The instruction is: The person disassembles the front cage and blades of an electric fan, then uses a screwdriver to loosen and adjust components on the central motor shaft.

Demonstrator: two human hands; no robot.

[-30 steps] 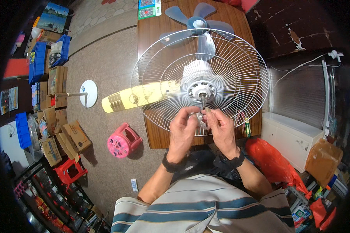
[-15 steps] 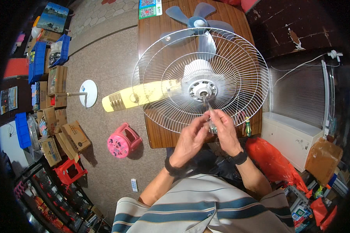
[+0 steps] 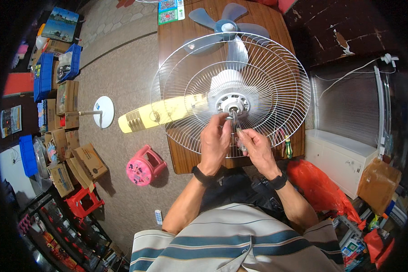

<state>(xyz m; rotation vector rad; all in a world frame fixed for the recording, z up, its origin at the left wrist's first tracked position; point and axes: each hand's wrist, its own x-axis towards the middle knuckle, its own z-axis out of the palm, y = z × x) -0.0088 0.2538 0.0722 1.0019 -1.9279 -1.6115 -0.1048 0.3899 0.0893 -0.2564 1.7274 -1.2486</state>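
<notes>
A white fan guard [image 3: 299, 72] stands on the wooden table in front of me, with a white motor hub [image 3: 240, 103] at its centre. My left hand [image 3: 214, 140] is pinched at the metal motor shaft [image 3: 233, 112]; whatever sits between its fingertips is too small to make out. Just right of it, my right hand [image 3: 257, 149] closes around a slim screwdriver [image 3: 243, 145] with a clear-looking handle, its tip end pointing toward the shaft. Beyond the guard lies a blue fan blade [image 3: 229, 26]. A yellow fan column [image 3: 143, 115] extends leftward from under the guard.
Green-handled tools [image 3: 289, 147] rest at the right edge of the table [image 3: 181, 158]. On the floor to the left are a pink stool [image 3: 140, 171], a round white base [image 3: 105, 112] and cardboard boxes [image 3: 89, 161]. A white cabinet [image 3: 335, 158] stands at the right.
My hands have separated: the left moved up and left to the shaft, while the right drew slightly down with the screwdriver. The whole view has shifted a little.
</notes>
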